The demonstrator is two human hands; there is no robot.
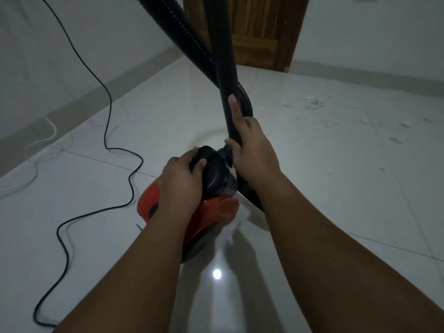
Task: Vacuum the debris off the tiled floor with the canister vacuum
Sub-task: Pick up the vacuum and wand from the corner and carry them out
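Observation:
A red canister vacuum point(206, 212) with a black front cap point(216, 174) sits on the pale tiled floor point(336, 188) just in front of me. My left hand point(182, 179) grips the black cap from the left. My right hand point(249, 145) is wrapped around the black tube point(224, 63) where it joins the canister. A ribbed black hose point(189, 37) rises behind the tube and leaves the top of the view. White debris point(310, 102) is scattered over the floor at the right. A bit of white fluff point(237, 219) lies by the canister's right side.
A black power cord point(108, 111) snakes across the floor at the left and climbs the wall. A thin white cable point(45, 138) lies near the grey skirting. A wooden door point(259, 30) stands at the back. White walls bound the room.

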